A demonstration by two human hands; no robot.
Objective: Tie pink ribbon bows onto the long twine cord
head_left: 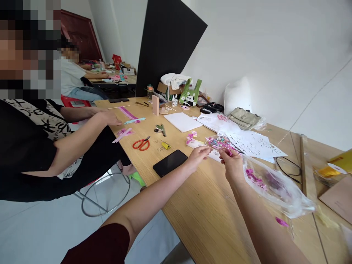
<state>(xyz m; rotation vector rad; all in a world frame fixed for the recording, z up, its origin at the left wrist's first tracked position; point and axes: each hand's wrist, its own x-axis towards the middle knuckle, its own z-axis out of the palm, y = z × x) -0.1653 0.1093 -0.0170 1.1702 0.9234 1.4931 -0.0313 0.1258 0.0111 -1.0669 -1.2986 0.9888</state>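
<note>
My left hand point(198, 156) and my right hand point(232, 164) meet above the wooden table point(203, 212), both with fingers pinched. Between them they hold a small clear bag of pink and coloured beads point(218, 142). My right fingers also pinch a small pink piece at the bag's edge. A larger clear plastic bag with pink bits point(275, 185) lies just right of my right wrist. A black phone point(169, 162) lies flat just left of my left hand.
Red scissors point(141, 143), binder clips point(165, 145), a white pad point(183, 121), cut white paper sheets point(254, 143) and glasses point(288, 167) lie on the table. A person in black point(35, 146) sits at the left, hand by pink strips point(128, 114). Another person sits farther back.
</note>
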